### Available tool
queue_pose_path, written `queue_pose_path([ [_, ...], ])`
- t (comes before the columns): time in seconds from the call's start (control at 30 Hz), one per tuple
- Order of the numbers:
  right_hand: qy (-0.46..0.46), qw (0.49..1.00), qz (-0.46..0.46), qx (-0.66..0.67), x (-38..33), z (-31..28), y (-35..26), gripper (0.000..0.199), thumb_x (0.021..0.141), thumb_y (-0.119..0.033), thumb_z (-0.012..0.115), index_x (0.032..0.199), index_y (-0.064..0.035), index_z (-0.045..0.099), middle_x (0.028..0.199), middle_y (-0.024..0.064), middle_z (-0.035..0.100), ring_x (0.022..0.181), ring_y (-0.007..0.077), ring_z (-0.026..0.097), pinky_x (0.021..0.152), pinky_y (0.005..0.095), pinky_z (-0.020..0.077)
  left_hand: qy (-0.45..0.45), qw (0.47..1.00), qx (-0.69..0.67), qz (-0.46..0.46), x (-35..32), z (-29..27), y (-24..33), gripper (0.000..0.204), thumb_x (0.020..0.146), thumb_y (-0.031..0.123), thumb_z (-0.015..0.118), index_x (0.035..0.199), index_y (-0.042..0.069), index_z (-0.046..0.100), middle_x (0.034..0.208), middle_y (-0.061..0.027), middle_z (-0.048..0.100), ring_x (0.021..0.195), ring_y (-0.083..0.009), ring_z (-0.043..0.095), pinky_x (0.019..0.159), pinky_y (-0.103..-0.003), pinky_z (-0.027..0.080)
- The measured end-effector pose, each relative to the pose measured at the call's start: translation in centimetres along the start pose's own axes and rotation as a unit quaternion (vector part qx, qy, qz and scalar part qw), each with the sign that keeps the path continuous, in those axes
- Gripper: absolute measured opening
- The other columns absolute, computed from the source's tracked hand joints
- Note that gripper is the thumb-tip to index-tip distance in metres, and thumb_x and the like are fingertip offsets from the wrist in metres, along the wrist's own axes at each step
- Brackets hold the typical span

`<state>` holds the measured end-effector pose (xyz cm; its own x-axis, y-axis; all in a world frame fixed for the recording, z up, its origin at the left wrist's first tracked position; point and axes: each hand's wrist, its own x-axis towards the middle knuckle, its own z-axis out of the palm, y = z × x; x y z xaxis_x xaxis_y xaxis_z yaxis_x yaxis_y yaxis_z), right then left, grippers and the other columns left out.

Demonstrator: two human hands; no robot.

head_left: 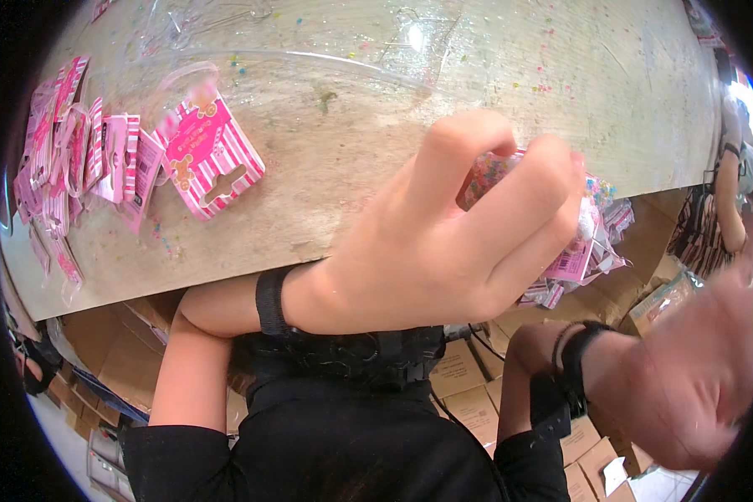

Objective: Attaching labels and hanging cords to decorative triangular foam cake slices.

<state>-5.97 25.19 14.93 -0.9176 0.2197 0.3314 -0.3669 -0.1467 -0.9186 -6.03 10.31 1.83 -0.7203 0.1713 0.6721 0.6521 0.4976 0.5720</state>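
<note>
My left hand, its wrist in a black band, reaches over the table edge with fingers curled round a clear packet of small multicoloured beads. Below those fingers, pink cards in clear wrapping show; whether they belong to the same packet is partly hidden. Off to the right, my right hand is raised close to the camera and blurred, its fingers hidden from sight. Left of my left hand lies a pink-and-white striped card with a hang hole, a clear bag attached to it.
Several pink striped cards in clear bags are heaped on the left of the pale table. Loose beads are scattered across it. Cardboard boxes stand below the table. Another person's arm shows at the far right.
</note>
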Motion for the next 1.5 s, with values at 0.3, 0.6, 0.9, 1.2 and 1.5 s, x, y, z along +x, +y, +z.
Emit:
queue_pose_path([
  [0.3,-0.1,0.911,-0.062,-0.396,-0.3,0.8,9.8,0.09,0.094,-0.069,0.015,0.145,0.0032,0.03,0.139,0.0328,0.043,0.136,0.0383,0.036,0.114,0.0555,0.0093,-0.017,1.0,0.009,0.0,-0.4,-0.8,-0.3,0.042,0.061,0.008,0.073,0.102,0.005,0.067,0.101,-0.0053,0.063,0.082,-0.0243,0.055,0.071,-0.031,0.046],
  [0.6,0.092,0.806,-0.07,0.58,-6.7,3.5,2.9,0.031,0.082,-0.005,0.051,0.057,-0.0147,0.035,0.062,-0.0003,0.044,0.053,0.0129,0.041,0.053,0.0267,0.0362,-0.067,0.997,0.027,0.011,0.0,-0.6,0.1,0.047,0.065,0.019,0.077,0.108,0.004,0.064,0.101,-0.0063,0.062,0.086,-0.0242,0.056,0.076,-0.034,0.045],
  [0.9,-0.037,0.719,0.1,0.687,-9.5,5.9,3.0,0.017,0.082,-0.018,0.064,0.072,-0.0071,0.055,0.065,0.0106,0.053,0.066,0.027,0.059,0.07,0.0411,0.0509,-0.118,0.99,0.025,0.067,0.5,-1.3,-0.8,0.067,0.069,0.039,0.083,0.117,-0.001,0.059,0.109,-0.0137,0.058,0.097,-0.0272,0.055,0.084,-0.036,0.044],
  [1.2,-0.001,0.903,-0.003,0.43,-11.3,5.9,5.5,0.012,0.088,-0.003,0.05,0.091,0.0077,0.053,0.075,0.0161,0.055,0.064,0.0327,0.053,0.061,0.0382,0.0435,-0.128,0.986,0.076,0.073,1.2,-1.5,0.1,0.076,0.064,0.045,0.085,0.118,-0.002,0.059,0.108,-0.0145,0.057,0.1,-0.0282,0.056,0.087,-0.037,0.046],
  [1.5,-0.113,0.78,0.436,-0.434,-13.9,-19.7,9.6,0.038,0.085,-0.026,0.067,0.11,0.0014,0.058,0.096,0.0181,0.064,0.093,0.0344,0.062,0.08,0.0403,0.0493,-0.261,0.962,0.071,0.045,3.3,-5.9,1.0,0.07,0.065,0.02,0.081,0.125,-0.001,0.052,0.113,-0.0148,0.053,0.107,-0.0282,0.054,0.096,-0.038,0.044],
])
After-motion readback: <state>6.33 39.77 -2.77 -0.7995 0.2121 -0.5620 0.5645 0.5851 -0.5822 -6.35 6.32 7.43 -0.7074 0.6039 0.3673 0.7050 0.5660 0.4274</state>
